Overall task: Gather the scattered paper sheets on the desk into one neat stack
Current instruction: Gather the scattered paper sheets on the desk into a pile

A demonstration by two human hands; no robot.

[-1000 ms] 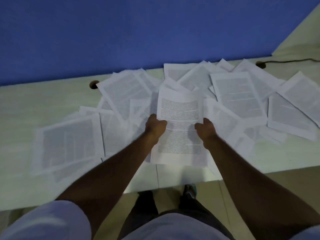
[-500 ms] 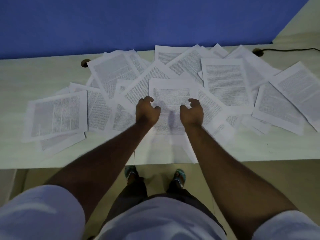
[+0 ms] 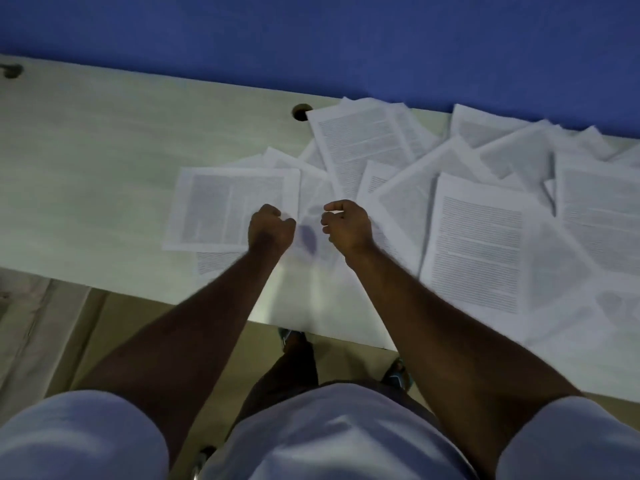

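Person stands at the desk (image 3: 104, 161), both forearms stretched fwd over its near edge. Left hand (image 3: 270, 228) sits at approx centre of view, fingers curled into a loose fist above the right edge of a printed sheet (image 3: 232, 209); nothing seen in its grasp, though motion blur hides whether the fingertips touch paper. Right hand (image 3: 348, 225) is just beside it at 3 o'clock, a small gap between the two, fingers bent inward, thumb apart, also w/ nothing clearly held; contact w/ the paper below can't be told.

The scattered paper sheets (image 3: 433, 188) spread from centre toward 2–3 o'clock, overlapping at mixed angles, not squared up. A large text page (image 3: 481, 251) lies at 3 o'clock of the right hand, upright to the viewer. Another page (image 3: 360, 140) lies at 1 o'clock of the hands, tilted, its far corner touching a round cable hole (image 3: 301, 112) in the desk. More sheets run along the blue wall (image 3: 311, 39) at 1–2 o'clock. Left part of the desk, 9–11 o'clock, shows bare pale wood-grain w/ a second hole (image 3: 12, 71) at far 10 o'clock.

At 6 o'clock: pale shirt (image 3: 329, 438), dark shorts, feet on the floor (image 3: 121, 327).
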